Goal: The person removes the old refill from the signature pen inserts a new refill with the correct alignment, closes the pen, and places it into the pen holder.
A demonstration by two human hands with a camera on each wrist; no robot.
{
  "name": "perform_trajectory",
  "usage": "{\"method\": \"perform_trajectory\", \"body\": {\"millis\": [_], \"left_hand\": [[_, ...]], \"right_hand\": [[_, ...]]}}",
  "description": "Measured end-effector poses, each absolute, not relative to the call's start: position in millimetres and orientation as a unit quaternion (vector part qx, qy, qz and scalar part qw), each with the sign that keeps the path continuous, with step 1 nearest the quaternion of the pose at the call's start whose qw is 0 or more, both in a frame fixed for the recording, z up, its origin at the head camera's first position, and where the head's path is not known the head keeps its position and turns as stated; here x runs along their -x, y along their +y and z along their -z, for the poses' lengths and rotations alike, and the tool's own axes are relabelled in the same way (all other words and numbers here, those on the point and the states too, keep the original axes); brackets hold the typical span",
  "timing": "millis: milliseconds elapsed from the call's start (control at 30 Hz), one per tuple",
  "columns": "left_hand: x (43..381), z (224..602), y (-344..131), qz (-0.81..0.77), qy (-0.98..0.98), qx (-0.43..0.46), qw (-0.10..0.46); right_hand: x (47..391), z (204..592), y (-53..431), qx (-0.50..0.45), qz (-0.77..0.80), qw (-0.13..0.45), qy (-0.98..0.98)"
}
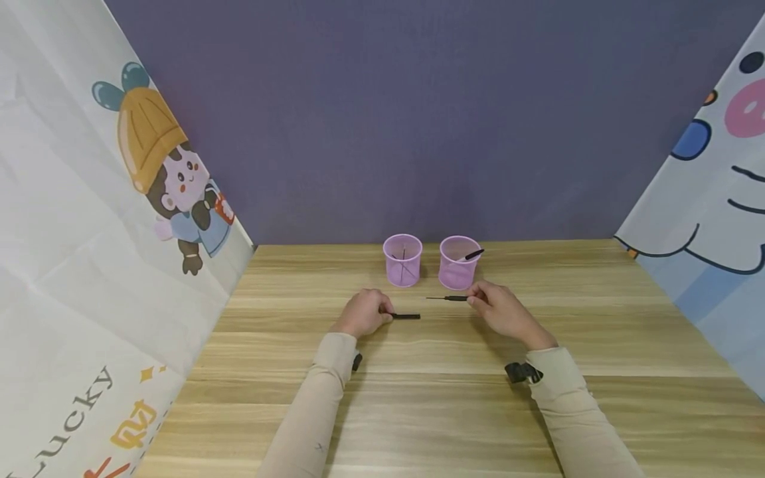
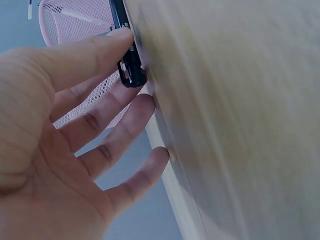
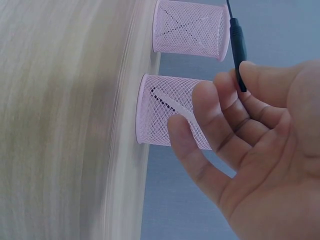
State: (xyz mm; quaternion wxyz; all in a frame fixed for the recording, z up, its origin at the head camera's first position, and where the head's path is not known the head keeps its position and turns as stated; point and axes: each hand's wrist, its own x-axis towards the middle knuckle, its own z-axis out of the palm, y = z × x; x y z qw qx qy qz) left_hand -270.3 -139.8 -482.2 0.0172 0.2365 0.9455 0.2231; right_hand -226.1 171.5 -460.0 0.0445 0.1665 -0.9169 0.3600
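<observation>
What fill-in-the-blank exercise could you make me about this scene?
1. The number of mesh cups on the wooden table is ____.
2. The person's left hand holds a pen-like object whose colour is ____.
3. The right hand holds a thin-shafted tool; in the head view, its shaft points toward the picture's ____ side.
4. The English word on the white sheet is ____.

Missing words: two; black; left; Lucky.
</observation>
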Motion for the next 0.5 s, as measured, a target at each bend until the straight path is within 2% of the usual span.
{"method": "perform_trajectory", "body": {"millis": [500], "left_hand": [[268.0, 480.3, -140.1, -0.22, 0.945, -0.24, 0.026]], "right_hand": [[228.2, 462.1, 171.7, -0.167, -0.359, 0.042, -0.917]]}}
